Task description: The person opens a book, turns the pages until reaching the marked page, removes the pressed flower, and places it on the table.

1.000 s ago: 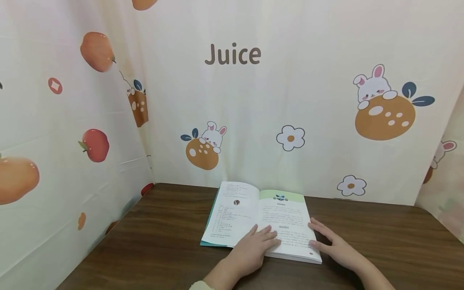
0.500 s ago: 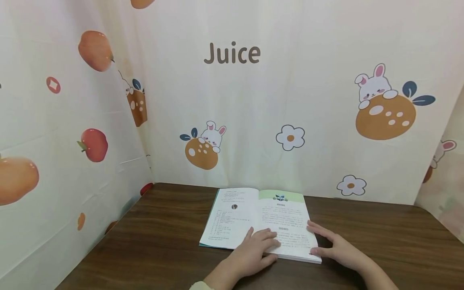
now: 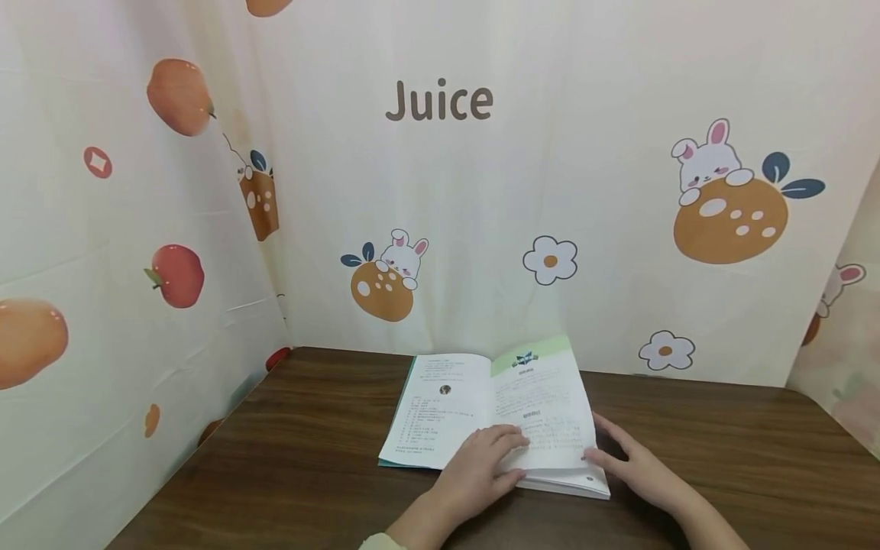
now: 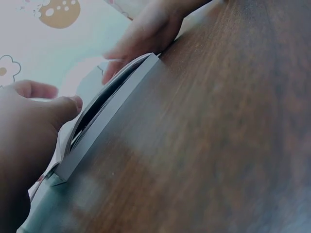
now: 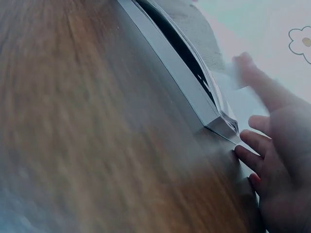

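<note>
An open book [image 3: 443, 412] with a teal cover edge lies on the dark wooden table. Its right page [image 3: 546, 409], topped by a green band, is raised and bowed above the pages beneath. My left hand [image 3: 479, 462] rests on the lower inner part of that page, its thumb near the bottom edge. At the right edge, my right hand [image 3: 642, 466] holds the raised page, thumb in front and fingers partly hidden behind. The left wrist view shows a dark gap between the upper pages and the page block [image 4: 114, 107]. In the right wrist view, the right thumb [image 5: 262, 82] is blurred.
The wooden table [image 3: 302, 451] extends to both sides of the book. Close behind it hangs a pale curtain [image 3: 481, 191] printed with rabbits, fruit and flowers. Another printed curtain [image 3: 117, 367] borders the table's left side.
The book's right page, nearly flat half a second ago, has risen and bowed up toward the left. My right fingers have moved behind its edge. My left hand stays about where it was.
</note>
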The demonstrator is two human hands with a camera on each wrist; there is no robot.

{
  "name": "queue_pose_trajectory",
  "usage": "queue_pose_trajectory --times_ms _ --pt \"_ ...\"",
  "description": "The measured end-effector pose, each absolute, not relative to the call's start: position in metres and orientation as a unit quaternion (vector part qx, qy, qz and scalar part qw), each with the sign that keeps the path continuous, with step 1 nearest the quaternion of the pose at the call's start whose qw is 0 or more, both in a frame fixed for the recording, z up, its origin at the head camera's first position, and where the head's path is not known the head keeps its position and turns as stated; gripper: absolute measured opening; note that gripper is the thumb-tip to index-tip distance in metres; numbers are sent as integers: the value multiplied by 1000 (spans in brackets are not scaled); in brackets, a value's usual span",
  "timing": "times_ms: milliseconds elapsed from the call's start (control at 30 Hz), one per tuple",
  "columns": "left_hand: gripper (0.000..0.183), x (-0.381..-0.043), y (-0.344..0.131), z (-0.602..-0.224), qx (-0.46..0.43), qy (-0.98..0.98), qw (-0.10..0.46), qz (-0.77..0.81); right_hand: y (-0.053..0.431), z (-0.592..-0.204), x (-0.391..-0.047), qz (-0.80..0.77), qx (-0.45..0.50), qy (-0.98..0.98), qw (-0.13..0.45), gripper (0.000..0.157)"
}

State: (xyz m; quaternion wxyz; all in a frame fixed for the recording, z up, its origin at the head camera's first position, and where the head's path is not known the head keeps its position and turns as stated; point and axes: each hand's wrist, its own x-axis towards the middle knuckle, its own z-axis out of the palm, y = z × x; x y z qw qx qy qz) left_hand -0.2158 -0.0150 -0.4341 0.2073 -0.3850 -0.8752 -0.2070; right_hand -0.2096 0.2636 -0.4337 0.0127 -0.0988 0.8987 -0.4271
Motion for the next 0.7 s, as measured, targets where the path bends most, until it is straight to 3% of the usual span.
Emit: queue_pose_trajectory --times_ms 167,500,700 --pt "59 -216 -16 -432 -376 -858 279 -212 263 -430 -208 -443 -113 889 24 54" --pt "92 -219 -19 -434 -322 -852 388 -145 263 -435 -209 -438 -121 891 11 53" --pt "103 -217 -21 -431 -250 -883 388 -92 263 -434 -208 -430 -122 895 13 53"
